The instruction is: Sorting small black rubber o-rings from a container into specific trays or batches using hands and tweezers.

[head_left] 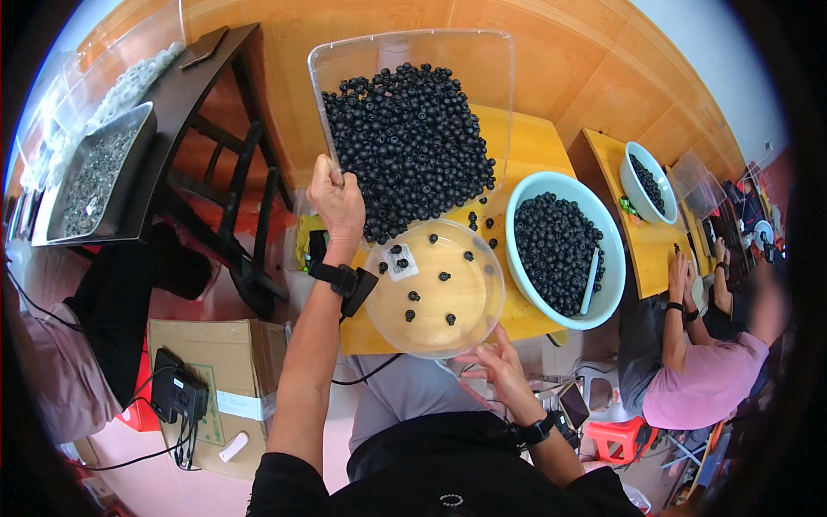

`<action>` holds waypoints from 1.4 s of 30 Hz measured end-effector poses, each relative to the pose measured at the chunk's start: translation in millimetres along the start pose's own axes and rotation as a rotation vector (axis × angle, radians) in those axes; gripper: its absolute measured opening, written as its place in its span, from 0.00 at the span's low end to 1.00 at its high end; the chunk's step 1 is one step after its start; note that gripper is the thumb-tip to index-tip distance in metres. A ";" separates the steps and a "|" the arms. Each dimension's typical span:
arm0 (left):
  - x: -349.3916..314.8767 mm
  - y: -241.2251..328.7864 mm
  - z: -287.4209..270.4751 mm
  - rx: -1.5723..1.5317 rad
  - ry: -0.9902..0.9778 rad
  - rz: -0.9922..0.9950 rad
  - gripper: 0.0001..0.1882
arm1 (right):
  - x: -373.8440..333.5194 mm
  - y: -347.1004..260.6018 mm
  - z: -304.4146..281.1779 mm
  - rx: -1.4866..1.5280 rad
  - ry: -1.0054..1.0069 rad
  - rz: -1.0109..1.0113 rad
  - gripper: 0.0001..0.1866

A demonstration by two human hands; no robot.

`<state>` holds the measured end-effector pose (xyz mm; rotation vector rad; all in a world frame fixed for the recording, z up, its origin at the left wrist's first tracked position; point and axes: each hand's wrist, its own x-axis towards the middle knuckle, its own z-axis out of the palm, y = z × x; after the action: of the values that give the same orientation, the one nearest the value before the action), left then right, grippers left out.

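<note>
Left hand (338, 202) is clenching the near-left edge of a clear plastic bin (412, 34), thumb and curled fingers closing on the wall. Bin is sitting tilted at the far side of the yellow table (536, 148), its open side facing the wearer; a heap of black beads (405, 138) is filling most of it and reaching down to its near edge.

Just below, a shallow clear round tray (469, 297) is lying close against the bin's near edge. Several black beads are resting in it, well scattered. Right hand (501, 369) is spreading its fingers at the tray's near-right rim; contact is looking likely, but the angle is poor and I cannot tell whether it is grasping the rim or only resting there.

A few loose beads (489, 222) are lying on the tabletop between bin and light-blue basin (613, 293). That basin is standing to the right, holding many more black beads, a pale-blue stick (590, 282) leaning inside.

Farther right, a second light-blue basin (636, 194) is standing on another table, and a co-worker in a pink shirt (711, 383) is sitting beside it. Cardboard box (198, 340) is standing on the floor, lower left.
</note>
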<state>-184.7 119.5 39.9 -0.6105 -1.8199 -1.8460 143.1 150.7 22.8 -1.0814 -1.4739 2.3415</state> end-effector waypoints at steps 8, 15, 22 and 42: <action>0.0 -2.9 2.2 0.006 -0.013 -0.027 0.14 | -13.4 6.2 -0.4 -0.080 0.170 -0.011 0.30; -1.0 -5.4 1.1 0.019 0.015 0.017 0.13 | 29.5 -63.4 34.0 -0.985 0.237 -0.775 0.18; -1.2 3.2 2.9 0.046 0.006 0.003 0.12 | 179.6 -110.6 80.9 -1.316 0.224 -1.024 0.28; -1.6 -4.5 1.1 -0.014 -0.018 -0.018 0.13 | 200.1 -122.2 74.7 -1.106 0.459 -1.042 0.22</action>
<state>-186.2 120.6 35.4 -0.6194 -1.8315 -1.8726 -77.8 256.7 46.7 -0.5890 -2.3031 0.4929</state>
